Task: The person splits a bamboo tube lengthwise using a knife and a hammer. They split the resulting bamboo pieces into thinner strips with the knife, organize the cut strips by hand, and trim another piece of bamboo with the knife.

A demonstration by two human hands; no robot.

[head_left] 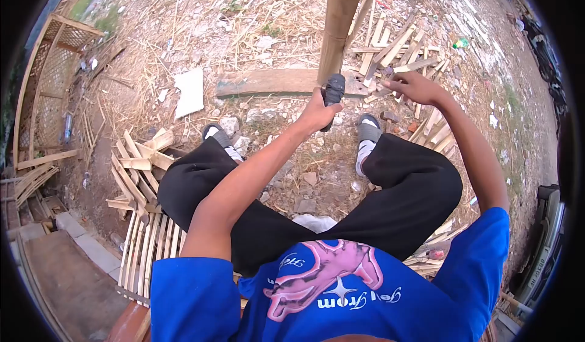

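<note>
My left hand (318, 111) is closed around a black-wrapped handle (333, 89) in front of my knees. What the handle belongs to does not show clearly. Just beyond it, a split length of bamboo (339, 31) stands upright at a wooden plank (268, 83) lying on the ground. A second bamboo piece (364, 8) shows behind its right edge. Off to the right, my right hand (417, 89) hovers with its fingers loosely bent and apart, near scattered split bamboo strips (399, 48). I see nothing held in it.
Piled bamboo pieces (141, 165) lie left of my leg, above a slatted bamboo rack (149, 250). Further left stands a lattice frame (50, 86). A white sheet piece (189, 92) lies on the littered ground. A vehicle (542, 250) is at the right edge.
</note>
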